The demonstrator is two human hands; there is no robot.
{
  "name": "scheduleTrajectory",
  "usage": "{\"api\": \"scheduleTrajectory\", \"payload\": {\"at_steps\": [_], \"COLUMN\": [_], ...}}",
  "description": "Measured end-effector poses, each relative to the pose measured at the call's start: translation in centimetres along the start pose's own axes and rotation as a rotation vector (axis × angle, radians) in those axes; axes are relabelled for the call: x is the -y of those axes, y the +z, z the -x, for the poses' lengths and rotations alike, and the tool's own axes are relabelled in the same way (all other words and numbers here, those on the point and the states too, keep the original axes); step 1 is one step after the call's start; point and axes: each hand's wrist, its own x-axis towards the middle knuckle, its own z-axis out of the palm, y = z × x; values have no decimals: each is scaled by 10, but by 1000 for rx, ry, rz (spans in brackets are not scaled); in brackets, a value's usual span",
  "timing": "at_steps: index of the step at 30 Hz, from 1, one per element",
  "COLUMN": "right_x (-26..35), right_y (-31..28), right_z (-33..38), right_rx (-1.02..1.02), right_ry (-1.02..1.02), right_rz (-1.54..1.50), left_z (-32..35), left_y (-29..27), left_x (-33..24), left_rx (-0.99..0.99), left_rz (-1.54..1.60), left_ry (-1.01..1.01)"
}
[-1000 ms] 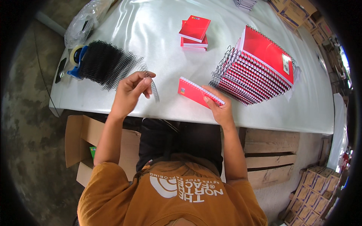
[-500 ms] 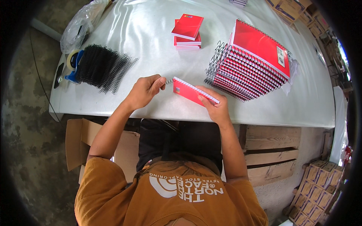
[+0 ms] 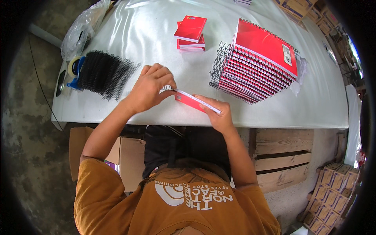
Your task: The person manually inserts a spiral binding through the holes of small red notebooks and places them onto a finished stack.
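Note:
My right hand (image 3: pixel 220 114) is closed around the right end of a small red notebook (image 3: pixel 189 102), held tilted above the near table edge with its punched white edge upward. At the notebook's left end, my left hand (image 3: pixel 153 87) pinches a dark wire spiral (image 3: pixel 167 87), whose tip meets the corner of the punched edge. Its fingers hide part of the coil. Beyond the hands lies a short pile of red notebooks (image 3: pixel 190 29) without visible coils. To the right rises a tall stack of spiral-bound red notebooks (image 3: pixel 266 49).
Many loose black spirals (image 3: pixel 103 74) lie at the left beside a blue tape dispenser (image 3: pixel 76 74). A clear plastic bag (image 3: pixel 80 33) is at the far left edge. Below the table are an open cardboard box (image 3: pixel 131 160) and a wooden crate (image 3: pixel 282 156). Cartons (image 3: pixel 329 196) stand at the lower right.
My left hand has moved right, up to the notebook's corner, bringing the spiral against it, and its fingers now arch over the coil. The notebook has tipped, showing less of its cover.

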Motion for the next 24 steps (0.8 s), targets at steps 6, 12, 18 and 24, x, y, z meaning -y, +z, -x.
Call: {"api": "scheduleTrajectory", "payload": {"at_steps": [6,12,18,24], "right_x": [12,9,12,7], "right_y": [21,37,33,36], "right_z": [18,20,26,24], "right_rx": [-64,-29,-15,-53], "right_ry": [12,-219,-225,-268], "right_rz": [-1,66,128,102], "left_z": [84,36,43,95], "left_y": [115,79,67,141], "left_x": [-24,18,-18,-30], "left_rx": [10,-833,-763,-242], "left_rz": [-331,-88,-435,-319], "left_ry": [121,-203,277,151]}}
